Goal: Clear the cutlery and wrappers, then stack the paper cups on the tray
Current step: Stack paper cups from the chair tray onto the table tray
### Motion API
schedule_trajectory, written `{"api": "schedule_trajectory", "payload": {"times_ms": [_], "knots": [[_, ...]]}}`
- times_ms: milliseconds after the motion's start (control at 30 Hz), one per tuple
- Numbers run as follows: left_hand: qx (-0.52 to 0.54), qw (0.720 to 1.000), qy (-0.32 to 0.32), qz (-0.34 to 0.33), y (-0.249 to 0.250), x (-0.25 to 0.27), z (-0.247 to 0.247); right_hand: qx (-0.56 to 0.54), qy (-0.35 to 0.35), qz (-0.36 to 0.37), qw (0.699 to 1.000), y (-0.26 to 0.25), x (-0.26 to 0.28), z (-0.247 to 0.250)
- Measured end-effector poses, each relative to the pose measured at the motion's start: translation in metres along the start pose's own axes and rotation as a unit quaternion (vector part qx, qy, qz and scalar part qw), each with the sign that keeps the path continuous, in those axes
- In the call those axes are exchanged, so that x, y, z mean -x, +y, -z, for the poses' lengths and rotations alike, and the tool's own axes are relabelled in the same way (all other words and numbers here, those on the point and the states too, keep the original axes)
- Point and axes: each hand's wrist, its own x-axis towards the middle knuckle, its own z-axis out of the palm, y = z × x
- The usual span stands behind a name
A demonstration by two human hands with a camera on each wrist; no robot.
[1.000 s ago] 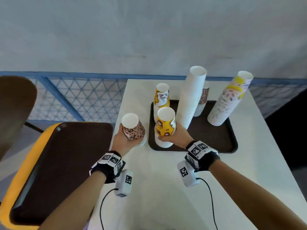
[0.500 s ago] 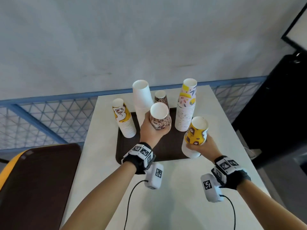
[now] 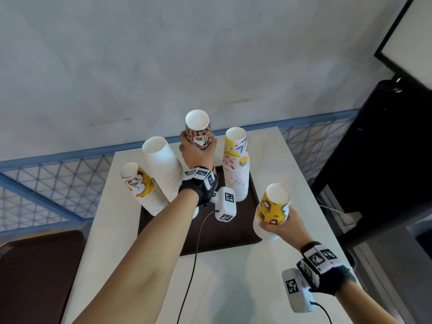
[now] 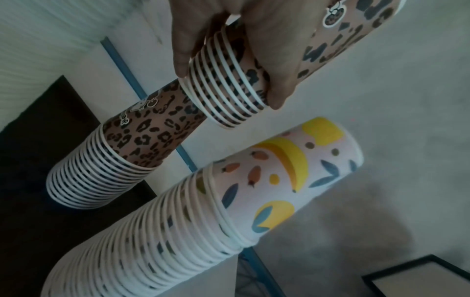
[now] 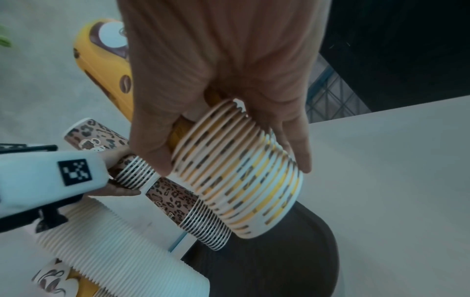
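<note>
My left hand (image 3: pixel 196 152) grips a short stack of leopard-print cups (image 3: pixel 198 134), held mouth-down above the back of the dark brown tray (image 3: pixel 210 239). In the left wrist view the held stack (image 4: pixel 226 80) has its lowest rim just over the top of a leopard-print stack (image 4: pixel 142 136) standing on the tray. My right hand (image 3: pixel 284 226) grips a stack of yellow cups (image 3: pixel 273 206) over the tray's right edge. A white stack (image 3: pixel 163 167), a yellow swirl stack (image 3: pixel 142 190) and a floral stack (image 3: pixel 236 164) also stand on the tray.
The tray lies on a white table (image 3: pixel 233 288). A second brown tray (image 3: pixel 35 277) lies lower at the left. A blue mesh railing (image 3: pixel 58 183) runs behind the table and a black cabinet (image 3: pixel 385 160) stands close at the right.
My left hand has carried the leopard cups up and toward the back of the tray, over the standing leopard stack. My right hand has kept the yellow stack at the tray's right edge.
</note>
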Motion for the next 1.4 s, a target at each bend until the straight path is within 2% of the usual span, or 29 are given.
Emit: {"api": "schedule_trajectory", "payload": {"times_ms": [167, 333, 433, 533, 633, 700, 767, 867, 967, 1067, 1233, 1400], "knots": [[-0.031, 0.998, -0.018, 0.057, -0.016, -0.01, -0.013, 0.006, 0.002, 0.007, 1.0, 0.0, -0.003, 0.003], [-0.11, 0.982, -0.114, 0.099, -0.048, 0.002, -0.009, 0.002, -0.001, 0.012, 1.0, -0.004, 0.002, 0.0], [-0.183, 0.97, -0.151, 0.056, -0.065, 0.024, 0.0, 0.001, 0.001, 0.013, 1.0, -0.01, 0.007, -0.002], [-0.178, 0.961, -0.213, -0.01, -0.076, 0.051, 0.019, -0.019, 0.009, 0.011, 1.0, -0.02, 0.015, -0.007], [-0.199, 0.917, -0.333, -0.096, -0.093, 0.08, 0.06, -0.018, -0.001, 0.027, 0.999, -0.038, 0.025, -0.017], [-0.228, 0.873, -0.402, -0.158, -0.115, 0.092, 0.098, -0.014, -0.017, 0.04, 0.999, -0.054, 0.033, -0.03], [-0.291, 0.825, -0.447, -0.188, -0.145, 0.093, 0.138, -0.008, -0.039, 0.058, 0.998, -0.075, 0.041, -0.049], [-0.386, 0.772, -0.481, -0.155, -0.188, 0.086, 0.202, -0.008, -0.102, 0.095, 0.99, -0.116, 0.05, -0.085], [-0.448, 0.757, -0.465, -0.101, -0.23, 0.079, 0.263, 0.0, -0.153, 0.148, 0.977, -0.161, 0.054, -0.127], [-0.494, 0.732, -0.465, -0.063, -0.267, 0.078, 0.311, 0.004, -0.17, 0.183, 0.968, -0.202, 0.049, -0.167], [-0.533, 0.679, -0.505, 0.007, -0.305, 0.085, 0.356, -0.043, -0.093, 0.177, 0.979, -0.261, 0.021, -0.218], [-0.529, 0.665, -0.527, -0.005, -0.314, 0.085, 0.362, -0.047, -0.001, 0.154, 0.987, -0.292, -0.008, -0.244]]}}
